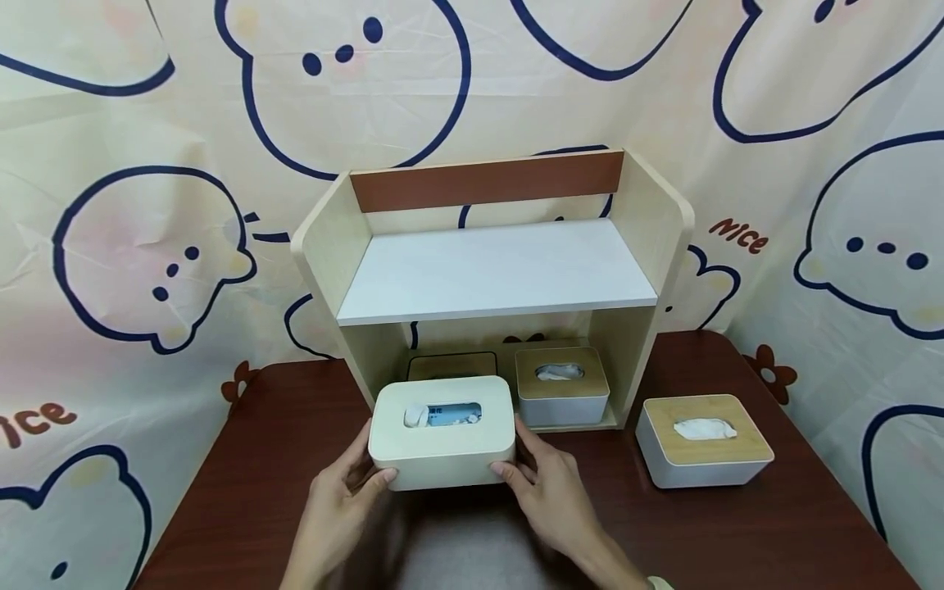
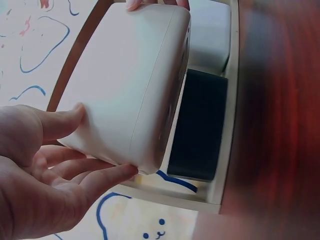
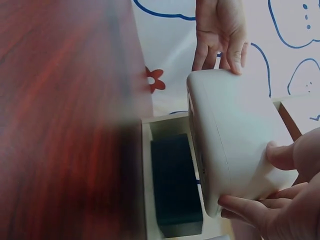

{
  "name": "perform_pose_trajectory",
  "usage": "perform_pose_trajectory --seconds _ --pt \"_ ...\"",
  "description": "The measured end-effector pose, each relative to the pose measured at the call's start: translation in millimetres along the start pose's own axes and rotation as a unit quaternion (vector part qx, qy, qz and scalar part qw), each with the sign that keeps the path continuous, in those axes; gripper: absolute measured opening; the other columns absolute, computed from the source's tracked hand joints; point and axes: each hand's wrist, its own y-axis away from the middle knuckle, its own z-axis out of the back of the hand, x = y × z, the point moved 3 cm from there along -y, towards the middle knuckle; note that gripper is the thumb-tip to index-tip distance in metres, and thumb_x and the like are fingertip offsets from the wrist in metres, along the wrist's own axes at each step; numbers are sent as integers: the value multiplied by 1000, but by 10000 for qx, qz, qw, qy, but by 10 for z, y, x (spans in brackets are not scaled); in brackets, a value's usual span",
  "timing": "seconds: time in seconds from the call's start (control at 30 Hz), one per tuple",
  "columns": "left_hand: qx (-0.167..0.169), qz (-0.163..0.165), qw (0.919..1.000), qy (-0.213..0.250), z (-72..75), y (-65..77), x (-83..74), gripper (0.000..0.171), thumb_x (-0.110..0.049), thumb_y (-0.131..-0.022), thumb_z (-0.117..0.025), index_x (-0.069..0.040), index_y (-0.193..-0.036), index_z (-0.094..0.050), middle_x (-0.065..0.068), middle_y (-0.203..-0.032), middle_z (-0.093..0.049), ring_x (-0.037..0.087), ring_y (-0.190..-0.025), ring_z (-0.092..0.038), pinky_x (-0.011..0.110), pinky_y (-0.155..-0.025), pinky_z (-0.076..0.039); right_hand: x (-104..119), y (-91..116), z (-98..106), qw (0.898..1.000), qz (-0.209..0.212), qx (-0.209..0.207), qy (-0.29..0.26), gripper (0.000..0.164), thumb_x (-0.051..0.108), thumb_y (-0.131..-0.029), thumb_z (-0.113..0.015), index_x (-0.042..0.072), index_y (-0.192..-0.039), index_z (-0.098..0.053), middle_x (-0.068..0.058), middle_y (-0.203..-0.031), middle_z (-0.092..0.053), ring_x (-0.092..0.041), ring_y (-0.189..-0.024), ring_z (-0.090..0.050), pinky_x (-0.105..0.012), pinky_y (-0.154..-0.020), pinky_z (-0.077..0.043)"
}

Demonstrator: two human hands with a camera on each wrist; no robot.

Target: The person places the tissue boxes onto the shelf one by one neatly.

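"What at the far left?"

"Pale curtain (image 1: 133,131) as backdrop, printed with dark-blue bear outlines. In front of it, dark red-brown table (image 1: 243,483), reaching well across to the right."

"Then?"

"Left hand (image 1: 335,512), only partly closed. Grips the left end of a white box (image 1: 442,451), thumb on the near face, fingers against the end."

"And the white box, where exactly?"

"Between both hands, above the table and just in front of the shelf (image 1: 494,270). Has rounded corners and a long opening on top, with a blue pack (image 1: 455,415) showing inside."

"Behind it?"

"In the lower bay of the shelf, at left, a dark box (image 2: 197,125), largely hidden from the head view. Above that bay, a white board between cream side panels, with a brown strip across the back."

"Further right?"

"Right hand (image 1: 553,496), also partly closed. Grips the right end of the white box, thumb in front, fingers curved round the end."

"Beyond that?"

"In the same lower bay, at right, a tan-topped box (image 1: 564,410), tissue in its oval slot. Outside the shelf, on the table, a similar tissue box (image 1: 704,459), tissue showing too."
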Motion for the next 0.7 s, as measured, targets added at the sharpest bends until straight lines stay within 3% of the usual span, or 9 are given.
perform_pose_trajectory --seconds 0.17,0.27,0.4,0.5,0.7 --pt "-32 -182 9998 -9 36 -16 -96 77 -2 -98 -76 -11 -166 -41 20 -159 -55 39 -134 -66 39 -98 -63 97 -25 67 9992 176 -90 344 73 25 -99 -79 -2 -159 -47 -25 -160 -50 -39 -139 -58 -31 -95 -62" --pt "-47 -262 9996 -5 52 -19 -155 76 -4 -99 -75 -12 -167 -40 20 -159 -56 39 -133 -67 39 -97 -63 169 -46 115 9983 204 -126 523 74 26 -98 -80 0 -159 -48 -24 -158 -53 -30 -126 -69 -25 -86 -64" --pt "-66 -318 9995 -24 70 -22 -239 75 -6 -101 -74 -14 -168 -39 19 -159 -56 37 -132 -68 39 -97 -64 265 -80 179 9983 216 -123 528 74 25 -97 -82 3 -160 -48 -23 -153 -59 -20 -117 -71 -20 -80 -61" --pt "-88 -357 9993 -53 94 -19 -313 75 -7 -102 -73 -16 -168 -38 18 -159 -56 36 -132 -69 39 -97 -64 335 -98 223 9982 323 -140 489 75 25 -97 -82 3 -160 -48 -22 -149 -63 -19 -124 -69 -20 -84 -61" --pt "-161 -512 9984 -166 162 -17 -470 75 -8 -102 -73 -18 -168 -38 16 -156 -60 34 -129 -71 37 -96 -64 480 -119 302 9973 540 -103 489 76 25 -97 -82 6 -161 -46 -18 -147 -65 -13 -118 -72 -21 -83 -62"
